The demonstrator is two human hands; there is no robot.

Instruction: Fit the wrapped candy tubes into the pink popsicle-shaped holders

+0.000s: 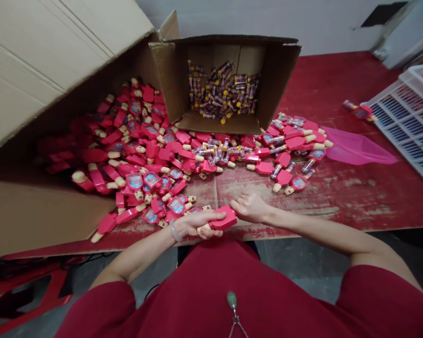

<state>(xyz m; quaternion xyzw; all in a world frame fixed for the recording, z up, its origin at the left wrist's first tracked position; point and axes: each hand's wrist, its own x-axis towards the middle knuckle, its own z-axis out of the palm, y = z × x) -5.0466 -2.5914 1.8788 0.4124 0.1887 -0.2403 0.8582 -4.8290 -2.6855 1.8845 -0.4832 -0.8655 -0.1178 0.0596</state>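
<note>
Neatly, the person's left grip (193, 224) closes firmly around a pink lolly-shaped plastic case (223, 218) near the front edge of the tabletop (338, 199), fingers wrapped round its body for control, while the half-open right grip (249, 207) rests just beside it, holding nothing.

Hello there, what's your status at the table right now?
Left hand gripping pink popsicle-shaped case. Right hand open beside it. Loose pile of cases just ahead.
</note>
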